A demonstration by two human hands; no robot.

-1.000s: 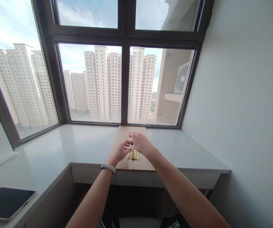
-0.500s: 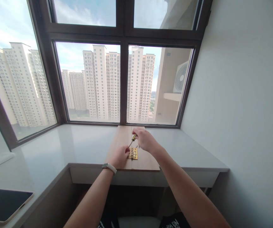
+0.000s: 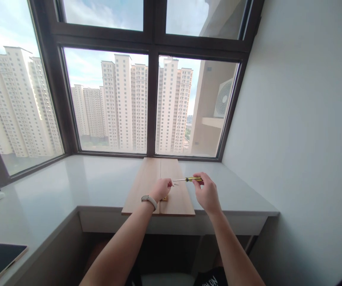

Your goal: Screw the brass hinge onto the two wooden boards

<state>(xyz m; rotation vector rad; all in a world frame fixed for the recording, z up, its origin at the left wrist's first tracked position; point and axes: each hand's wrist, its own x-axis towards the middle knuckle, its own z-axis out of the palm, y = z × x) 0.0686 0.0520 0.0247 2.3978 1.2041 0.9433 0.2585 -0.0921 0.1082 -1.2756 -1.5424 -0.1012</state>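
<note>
The screwdriver handle (image 3: 195, 179) is yellow and black — the hinge (image 3: 165, 199) golden, boards (image 3: 138, 194) tan.

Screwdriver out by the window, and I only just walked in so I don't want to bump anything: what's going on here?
A person holds a yellow-and-black screwdriver in the right hand, its tip pointing toward the left hand. The left hand is over two wooden boards lying side by side on the white counter, partly hiding a gold hinge. Whether the tip touches anything is unclear.
</note>
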